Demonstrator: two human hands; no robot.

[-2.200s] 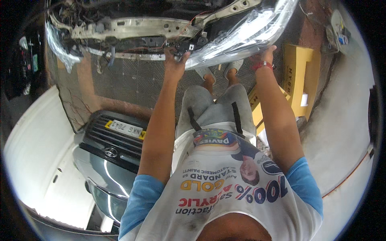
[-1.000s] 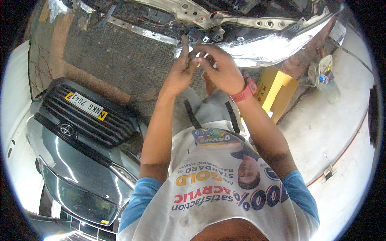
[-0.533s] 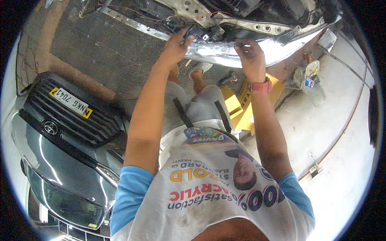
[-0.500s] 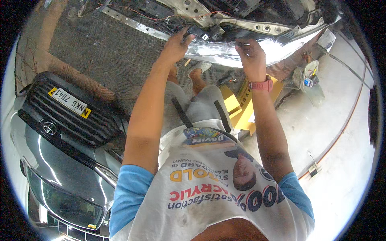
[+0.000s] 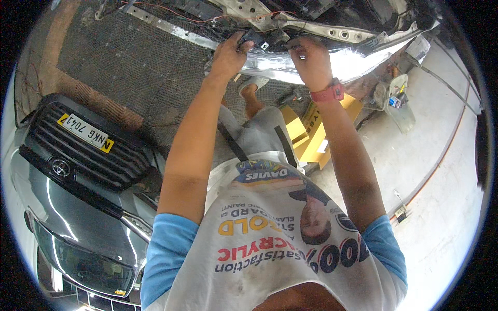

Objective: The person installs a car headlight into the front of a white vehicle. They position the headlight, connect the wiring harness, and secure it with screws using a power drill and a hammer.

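My left hand (image 5: 229,56) is closed at the edge of a small black part (image 5: 255,39) on the stripped front of a car, its thumb and fingers bent round that edge. To its right, my right hand (image 5: 314,63) has its fingers curled together in a pinch close to the same part. Whatever lies between those fingertips is too small and dark to name. Both hands reach over a shiny silver panel (image 5: 277,66) along the car's front. Behind them runs a pale metal crossmember (image 5: 332,32) with round holes.
A dark car (image 5: 88,202) with a black grille stands at the left. Yellow cardboard boxes (image 5: 314,137) lie on the floor below my right forearm, near a dark tool (image 5: 290,96). Farther right is a translucent container (image 5: 399,106) with small items. A thin red wire (image 5: 192,18) crosses the car's front.
My right hand has moved left and slightly farther away, nearer to the black part and my left hand. The left hand stays at nearly the same place on the part.
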